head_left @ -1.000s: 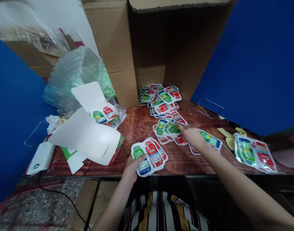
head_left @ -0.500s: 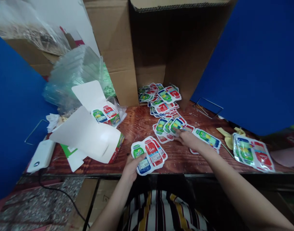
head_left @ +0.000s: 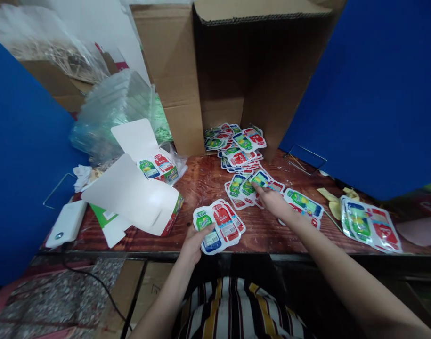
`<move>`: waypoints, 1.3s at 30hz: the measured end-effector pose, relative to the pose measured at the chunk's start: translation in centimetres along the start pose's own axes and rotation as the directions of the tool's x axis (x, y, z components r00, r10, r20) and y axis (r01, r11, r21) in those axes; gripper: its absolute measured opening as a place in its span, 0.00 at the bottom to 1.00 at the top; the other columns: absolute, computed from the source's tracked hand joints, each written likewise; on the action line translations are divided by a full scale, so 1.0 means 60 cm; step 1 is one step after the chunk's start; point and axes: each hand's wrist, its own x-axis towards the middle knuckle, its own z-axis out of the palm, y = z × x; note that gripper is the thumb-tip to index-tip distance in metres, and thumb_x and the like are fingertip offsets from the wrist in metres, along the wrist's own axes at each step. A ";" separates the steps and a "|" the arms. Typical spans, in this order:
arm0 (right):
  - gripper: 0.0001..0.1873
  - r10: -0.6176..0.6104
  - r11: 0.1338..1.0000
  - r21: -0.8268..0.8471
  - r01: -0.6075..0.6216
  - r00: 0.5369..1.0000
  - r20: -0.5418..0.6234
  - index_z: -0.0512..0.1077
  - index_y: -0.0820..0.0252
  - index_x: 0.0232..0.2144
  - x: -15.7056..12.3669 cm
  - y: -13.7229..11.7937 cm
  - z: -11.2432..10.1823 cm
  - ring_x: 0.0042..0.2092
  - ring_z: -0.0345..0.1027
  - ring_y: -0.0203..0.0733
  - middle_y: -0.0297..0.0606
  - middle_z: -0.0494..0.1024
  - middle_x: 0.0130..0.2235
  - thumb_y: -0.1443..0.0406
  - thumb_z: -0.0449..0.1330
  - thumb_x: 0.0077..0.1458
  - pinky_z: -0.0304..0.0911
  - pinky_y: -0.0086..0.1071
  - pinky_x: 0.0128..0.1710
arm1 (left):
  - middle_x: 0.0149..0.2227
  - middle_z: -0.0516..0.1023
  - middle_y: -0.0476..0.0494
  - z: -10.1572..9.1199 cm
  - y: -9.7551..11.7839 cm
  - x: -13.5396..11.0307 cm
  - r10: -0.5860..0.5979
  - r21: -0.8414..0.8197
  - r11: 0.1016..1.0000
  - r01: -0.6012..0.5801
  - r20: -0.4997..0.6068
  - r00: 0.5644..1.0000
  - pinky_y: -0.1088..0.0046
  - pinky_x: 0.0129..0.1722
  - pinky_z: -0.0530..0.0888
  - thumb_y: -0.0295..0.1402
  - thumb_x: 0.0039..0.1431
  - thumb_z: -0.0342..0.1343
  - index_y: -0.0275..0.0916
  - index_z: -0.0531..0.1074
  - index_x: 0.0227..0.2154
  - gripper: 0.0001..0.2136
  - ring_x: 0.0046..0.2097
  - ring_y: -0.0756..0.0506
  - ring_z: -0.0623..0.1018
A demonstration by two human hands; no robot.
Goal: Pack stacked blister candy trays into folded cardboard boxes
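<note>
At nine o'clock a white power bank (head_left: 66,229) lay near the bench (head_left: 201,181) edge, with a flattened white carton (head_left: 130,195) just beside it toward the middle and a clear bag of plastic trays (head_left: 112,108) behind at ten o'clock. At six o'clock the left hand (head_left: 194,245) gripped a small stack of cards (head_left: 220,226), printed with a green bottle and a red one, by its near left corner, thumb on top and fingers curled under. At about one o'clock from that stack the right hand (head_left: 273,202) lay flat on the loose cards (head_left: 250,186), fingers stretched out and close together, the tips pressing one card. More cards spilled from the open cardboard box (head_left: 218,75) at twelve o'clock, and another pile (head_left: 370,223) sat at three o'clock. The cards looked thin, light, glossy and bendable, likely slippery in a stack; an edge or corner pinch seemed the best hold.
</note>
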 end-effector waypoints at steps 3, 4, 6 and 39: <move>0.32 -0.055 0.998 -0.010 0.055 0.998 -0.013 0.54 0.61 0.64 -0.001 -0.009 -0.004 0.40 0.74 0.46 0.49 0.75 0.46 0.77 0.47 0.57 0.67 0.33 0.37 | 0.38 0.82 0.33 -0.001 -0.002 0.001 0.006 -0.004 1.000 -0.006 0.009 1.000 0.60 0.40 0.78 0.34 0.34 0.74 0.31 0.76 0.39 0.25 0.36 0.37 0.82; 0.29 -0.072 0.997 -0.016 0.072 0.997 -0.021 0.59 0.60 0.61 -0.002 -0.010 -0.002 0.42 0.73 0.47 0.49 0.75 0.46 0.76 0.47 0.58 0.67 0.34 0.38 | 0.38 0.82 0.33 -0.002 -0.003 0.001 0.003 -0.006 1.000 -0.003 0.008 1.000 0.60 0.40 0.78 0.34 0.34 0.74 0.31 0.76 0.39 0.25 0.37 0.37 0.82; 0.22 -0.084 0.996 -0.017 0.083 0.993 -0.081 0.66 0.63 0.56 -0.005 -0.012 0.009 0.46 0.71 0.49 0.50 0.74 0.47 0.73 0.46 0.61 0.66 0.37 0.44 | 0.39 0.82 0.33 -0.002 -0.004 0.001 0.006 -0.009 1.000 -0.006 0.006 1.000 0.60 0.41 0.78 0.34 0.34 0.74 0.31 0.76 0.39 0.25 0.37 0.37 0.82; 0.37 -0.323 0.939 0.032 0.341 0.913 -0.247 0.53 0.61 0.65 0.018 -0.018 0.056 0.62 0.60 0.49 0.51 0.61 0.63 0.80 0.46 0.53 0.65 0.41 0.55 | 0.39 0.82 0.35 -0.003 -0.005 0.003 0.026 -0.007 1.000 -0.026 -0.014 1.000 0.61 0.42 0.78 0.33 0.33 0.74 0.31 0.75 0.40 0.27 0.37 0.38 0.82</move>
